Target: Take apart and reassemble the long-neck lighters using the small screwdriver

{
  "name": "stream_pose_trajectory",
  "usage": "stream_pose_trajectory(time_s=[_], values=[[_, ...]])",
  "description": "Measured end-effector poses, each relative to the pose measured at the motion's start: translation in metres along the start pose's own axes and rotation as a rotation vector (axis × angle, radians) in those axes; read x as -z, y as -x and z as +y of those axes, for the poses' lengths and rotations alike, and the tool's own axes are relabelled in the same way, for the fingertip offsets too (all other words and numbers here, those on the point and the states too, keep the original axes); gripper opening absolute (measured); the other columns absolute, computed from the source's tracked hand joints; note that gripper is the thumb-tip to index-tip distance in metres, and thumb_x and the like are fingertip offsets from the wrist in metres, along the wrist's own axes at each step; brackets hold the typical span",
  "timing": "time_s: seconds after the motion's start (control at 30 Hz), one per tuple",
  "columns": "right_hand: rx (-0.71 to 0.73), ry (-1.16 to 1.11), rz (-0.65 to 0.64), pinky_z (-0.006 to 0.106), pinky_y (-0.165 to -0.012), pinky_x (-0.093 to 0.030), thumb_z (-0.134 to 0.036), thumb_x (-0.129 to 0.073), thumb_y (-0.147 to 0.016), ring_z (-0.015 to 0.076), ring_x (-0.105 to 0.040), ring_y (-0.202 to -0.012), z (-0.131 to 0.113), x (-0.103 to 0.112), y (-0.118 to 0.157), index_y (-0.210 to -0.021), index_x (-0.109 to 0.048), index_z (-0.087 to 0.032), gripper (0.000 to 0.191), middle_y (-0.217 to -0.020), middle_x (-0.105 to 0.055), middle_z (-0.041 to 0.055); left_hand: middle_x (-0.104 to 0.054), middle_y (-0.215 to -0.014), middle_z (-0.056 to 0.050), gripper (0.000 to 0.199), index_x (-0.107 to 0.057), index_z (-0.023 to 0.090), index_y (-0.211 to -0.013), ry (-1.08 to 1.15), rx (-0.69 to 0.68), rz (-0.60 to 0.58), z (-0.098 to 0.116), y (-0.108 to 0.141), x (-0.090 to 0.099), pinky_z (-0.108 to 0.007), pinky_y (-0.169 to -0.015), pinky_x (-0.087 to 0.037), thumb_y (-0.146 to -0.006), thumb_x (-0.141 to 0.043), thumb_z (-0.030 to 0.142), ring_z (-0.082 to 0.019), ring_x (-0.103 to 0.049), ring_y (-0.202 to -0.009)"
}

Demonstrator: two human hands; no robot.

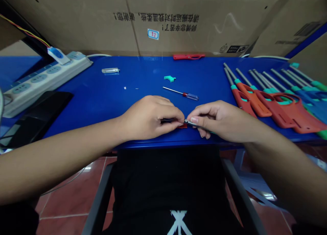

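Observation:
Near the front edge of the blue table, my left hand [158, 117] is closed in a pinch on a thin dark part. My right hand [213, 119] pinches a metal tube [188, 122] between thumb and fingers. The two hands almost touch, and the parts meet between them. A red piece [183, 126] shows just under the fingertips; most of it is hidden. Beyond the hands lie a screwdriver [187, 94] with a clear and red handle, a teal trigger-shaped piece [169, 79] and a red casing [188, 57].
Several lighters [277, 109] with metal tubes lie at the right. A power strip [43, 76] and a black object [38, 112] are at the left. A clear tube [110, 71] and tiny parts [125, 88] lie behind my left hand. Cardboard [102, 24] stands at the back.

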State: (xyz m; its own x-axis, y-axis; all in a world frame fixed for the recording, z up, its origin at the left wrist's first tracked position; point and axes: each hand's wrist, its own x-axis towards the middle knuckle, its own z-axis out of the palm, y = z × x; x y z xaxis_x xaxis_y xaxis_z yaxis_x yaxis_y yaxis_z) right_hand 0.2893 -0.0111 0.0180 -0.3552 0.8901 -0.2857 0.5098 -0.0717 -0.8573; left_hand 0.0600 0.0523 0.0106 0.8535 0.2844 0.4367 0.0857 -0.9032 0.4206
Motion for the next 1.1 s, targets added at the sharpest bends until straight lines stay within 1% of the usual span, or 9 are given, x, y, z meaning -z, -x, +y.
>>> stream_pose_trajectory(time_s=[0.07, 0.23, 0.37, 0.47, 0.6, 0.73, 0.83, 0.97, 1.1], values=[[0.028, 0.086, 0.041, 0.023, -0.054, -0.049, -0.037, -0.058, -0.092, 0.0116, -0.061, -0.055, 0.000, -0.002, 0.001, -0.093, -0.073, -0.022, 0.021, -0.062, -0.064, -0.0029, -0.075, -0.084, 0.000, 0.010, -0.071, 0.019, -0.091, 0.004, 0.022, -0.039, -0.001, 0.000, 0.000, -0.024, -0.075, -0.050, -0.091, -0.061, 0.020, -0.012, -0.067, -0.076], [0.184, 0.332, 0.120, 0.023, -0.062, -0.047, -0.027, -0.059, -0.091, 0.0106, -0.062, -0.068, -0.001, -0.005, 0.000, -0.088, -0.075, -0.023, 0.017, -0.083, -0.068, -0.0009, -0.074, -0.092, -0.001, 0.013, -0.068, 0.019, -0.100, 0.046, 0.100, -0.122, -0.002, 0.000, 0.000, -0.024, -0.077, -0.049, -0.088, -0.063, 0.022, -0.013, -0.068, -0.085], [0.238, 0.437, 0.138, 0.025, -0.069, -0.047, -0.023, -0.057, -0.092, 0.0121, -0.063, -0.075, -0.003, -0.006, -0.001, -0.087, -0.075, -0.022, 0.019, -0.086, -0.069, 0.0000, -0.073, -0.100, -0.003, 0.022, -0.068, 0.018, -0.106, 0.044, 0.086, -0.112, -0.004, -0.001, 0.000, -0.026, -0.086, -0.048, -0.085, -0.069, 0.026, -0.015, -0.066, -0.093], [0.290, 0.522, 0.163, 0.025, -0.071, -0.046, -0.020, -0.057, -0.092, 0.0127, -0.063, -0.077, -0.003, -0.008, 0.000, -0.087, -0.075, -0.021, 0.019, -0.086, -0.070, 0.0008, -0.072, -0.104, -0.003, 0.027, -0.068, 0.019, -0.110, 0.093, 0.127, -0.129, -0.008, -0.001, -0.002, -0.025, -0.086, -0.049, -0.085, -0.070, 0.027, -0.014, -0.066, -0.095], [0.342, 0.618, 0.176, 0.025, -0.072, -0.045, -0.017, -0.057, -0.091, 0.0125, -0.062, -0.077, -0.001, -0.011, 0.001, -0.089, -0.077, -0.020, 0.020, -0.084, -0.069, 0.0009, -0.071, -0.103, -0.003, 0.029, -0.067, 0.020, -0.113, 0.143, 0.161, -0.155, -0.012, -0.002, -0.006, -0.025, -0.086, -0.049, -0.085, -0.070, 0.028, -0.014, -0.067, -0.095], [0.374, 0.640, 0.222, 0.026, -0.075, -0.046, -0.018, -0.056, -0.093, 0.0139, -0.064, -0.082, 0.003, -0.015, 0.003, -0.093, -0.077, -0.020, 0.022, -0.087, -0.070, 0.0020, -0.070, -0.100, -0.002, 0.026, -0.068, 0.019, -0.109, 0.133, 0.179, -0.165, -0.012, -0.001, -0.007, -0.024, -0.084, -0.049, -0.083, -0.071, 0.024, -0.014, -0.066, -0.093], [0.383, 0.637, 0.276, 0.028, -0.074, -0.047, -0.021, -0.057, -0.094, 0.0147, -0.064, -0.080, 0.004, -0.019, 0.006, -0.091, -0.077, -0.020, 0.020, -0.085, -0.070, 0.0022, -0.070, -0.098, -0.001, 0.022, -0.069, 0.019, -0.102, 0.125, 0.196, -0.161, -0.011, -0.001, -0.008, -0.024, -0.081, -0.049, -0.081, -0.073, 0.021, -0.013, -0.066, -0.089], [0.373, 0.661, 0.367, 0.030, -0.072, -0.047, -0.023, -0.058, -0.094, 0.0152, -0.063, -0.077, 0.006, -0.026, 0.010, -0.092, -0.078, -0.022, 0.020, -0.084, -0.069, 0.0028, -0.070, -0.098, -0.001, 0.022, -0.070, 0.018, -0.101, 0.118, 0.220, -0.152, -0.011, -0.001, -0.010, -0.023, -0.080, -0.049, -0.080, -0.073, 0.021, -0.013, -0.066, -0.089], [0.370, 0.667, 0.389, 0.031, -0.069, -0.046, -0.024, -0.057, -0.095, 0.0150, -0.060, -0.073, 0.008, -0.029, 0.011, -0.094, -0.079, -0.023, 0.022, -0.082, -0.068, 0.0026, -0.071, -0.098, -0.001, 0.020, -0.071, 0.018, -0.100, 0.118, 0.244, -0.137, -0.010, -0.001, -0.011, -0.024, -0.079, -0.049, -0.080, -0.073, 0.021, -0.013, -0.067, -0.087]])
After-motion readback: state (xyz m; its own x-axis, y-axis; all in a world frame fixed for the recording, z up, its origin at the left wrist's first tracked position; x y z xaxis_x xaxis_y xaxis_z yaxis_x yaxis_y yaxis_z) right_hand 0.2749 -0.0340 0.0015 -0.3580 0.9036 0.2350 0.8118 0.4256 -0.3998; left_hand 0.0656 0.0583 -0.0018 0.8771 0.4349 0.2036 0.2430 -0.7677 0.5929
